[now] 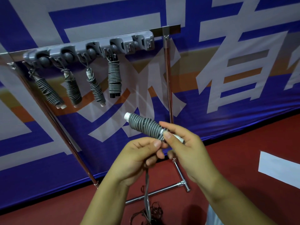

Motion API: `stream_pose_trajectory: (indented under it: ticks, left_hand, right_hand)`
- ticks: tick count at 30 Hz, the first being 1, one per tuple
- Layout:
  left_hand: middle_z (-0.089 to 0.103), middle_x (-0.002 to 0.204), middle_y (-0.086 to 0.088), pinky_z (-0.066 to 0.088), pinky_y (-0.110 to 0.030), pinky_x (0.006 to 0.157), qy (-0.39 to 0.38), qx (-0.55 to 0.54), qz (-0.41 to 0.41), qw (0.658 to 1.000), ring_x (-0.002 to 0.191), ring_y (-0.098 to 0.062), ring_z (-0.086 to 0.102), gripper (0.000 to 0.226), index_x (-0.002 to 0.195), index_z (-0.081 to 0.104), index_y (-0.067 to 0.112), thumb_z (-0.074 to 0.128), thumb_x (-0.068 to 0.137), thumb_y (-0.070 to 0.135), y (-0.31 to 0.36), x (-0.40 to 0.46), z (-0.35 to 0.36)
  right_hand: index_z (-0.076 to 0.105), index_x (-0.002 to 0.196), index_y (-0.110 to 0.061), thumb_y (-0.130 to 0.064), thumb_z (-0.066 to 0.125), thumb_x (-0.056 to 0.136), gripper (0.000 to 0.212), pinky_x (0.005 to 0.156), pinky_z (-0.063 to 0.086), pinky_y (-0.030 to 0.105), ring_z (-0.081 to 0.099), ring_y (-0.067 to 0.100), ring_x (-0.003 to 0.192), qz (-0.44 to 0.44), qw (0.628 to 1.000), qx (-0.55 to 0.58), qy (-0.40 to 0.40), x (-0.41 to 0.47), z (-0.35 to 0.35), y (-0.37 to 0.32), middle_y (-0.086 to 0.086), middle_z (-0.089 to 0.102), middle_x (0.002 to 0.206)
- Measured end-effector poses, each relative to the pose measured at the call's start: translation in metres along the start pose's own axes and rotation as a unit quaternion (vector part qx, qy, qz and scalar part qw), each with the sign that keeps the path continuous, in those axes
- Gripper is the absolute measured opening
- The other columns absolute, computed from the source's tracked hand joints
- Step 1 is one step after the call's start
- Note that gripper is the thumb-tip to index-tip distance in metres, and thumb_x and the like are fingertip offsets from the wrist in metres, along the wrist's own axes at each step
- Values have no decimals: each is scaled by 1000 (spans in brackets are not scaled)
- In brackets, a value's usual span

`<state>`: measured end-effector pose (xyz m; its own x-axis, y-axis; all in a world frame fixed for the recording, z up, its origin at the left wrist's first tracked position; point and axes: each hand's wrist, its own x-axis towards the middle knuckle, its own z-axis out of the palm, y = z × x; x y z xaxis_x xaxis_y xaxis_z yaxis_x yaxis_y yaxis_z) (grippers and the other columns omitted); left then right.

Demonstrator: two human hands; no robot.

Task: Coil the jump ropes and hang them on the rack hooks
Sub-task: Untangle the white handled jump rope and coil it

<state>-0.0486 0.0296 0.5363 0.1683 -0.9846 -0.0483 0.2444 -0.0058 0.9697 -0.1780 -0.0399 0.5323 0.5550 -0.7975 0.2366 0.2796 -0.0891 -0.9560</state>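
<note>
A grey jump rope (146,126) is wound tightly round its white handles, held level in front of me. My right hand (186,148) grips the bundle's right end, thumb on the coils. My left hand (139,156) pinches the rope just below the bundle, and the loose grey tail (146,192) hangs down from it. On the grey hook rack (90,49) above, several coiled grey ropes (114,78) hang from hooks. The rack's rightmost hook (142,42) is bare.
The rack is fixed on a chrome stand with an upright pole (168,82) and a foot bar (155,193) on the red floor. A dark tangle of rope (154,211) lies on the floor below my hands. A blue banner (227,62) hangs behind.
</note>
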Motion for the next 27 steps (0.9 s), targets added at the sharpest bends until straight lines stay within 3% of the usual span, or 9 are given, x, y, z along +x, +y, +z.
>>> stream_pose_trajectory:
  ticks: [5, 8, 14, 20, 24, 27]
  left_hand:
    - [58, 54, -5, 25, -14, 41, 104, 38, 85, 990, 38, -5, 29, 14, 67, 74, 13, 63, 73, 20, 3, -10, 7]
    - [55, 51, -5, 29, -13, 39, 143, 13, 138, 980, 37, -5, 29, 17, 68, 75, 12, 60, 73, 20, 9, -18, 13]
    - [57, 55, -4, 33, -15, 43, 136, 29, 157, 978, 41, -7, 35, 16, 67, 73, 15, 60, 75, 21, 14, -20, 21]
    - [67, 63, -6, 43, -16, 51, 82, 68, 92, 990, 52, -6, 52, 6, 64, 72, 19, 74, 70, 18, 14, -21, 21]
    - [61, 56, -3, 35, -15, 42, 117, 58, 79, 988, 41, -4, 42, 29, 75, 59, 7, 84, 62, 14, 13, -16, 19]
    - [64, 63, 3, 40, -14, 45, 108, 71, 123, 984, 47, -2, 51, 41, 92, 57, 4, 79, 61, 18, 9, -15, 19]
  right_hand:
    - [64, 103, -34, -11, 57, 92, 26, 52, 46, 19, 58, 7, 61, -17, 999, 13, 38, -8, 5, -6, -9, 70, 83]
    - [53, 94, -27, -18, 60, 90, 13, 50, 46, 24, 55, 14, 52, -48, 998, -13, 46, -9, 8, -12, 5, 69, 78]
    - [56, 83, -31, -18, 57, 92, 15, 50, 47, 25, 56, 14, 54, -78, 996, -35, 41, -10, 11, -19, 1, 65, 76]
    - [60, 87, -23, -12, 57, 91, 13, 46, 42, 16, 52, 10, 47, -75, 995, 4, 63, -17, 12, -21, -12, 61, 68]
    - [60, 87, -19, -14, 55, 91, 9, 43, 41, 20, 50, 14, 51, -64, 996, 14, 58, -21, 13, -25, -6, 59, 63]
    - [61, 85, -20, -18, 54, 92, 10, 41, 39, 21, 51, 21, 56, -31, 997, 38, 56, -22, 14, -22, -2, 60, 63]
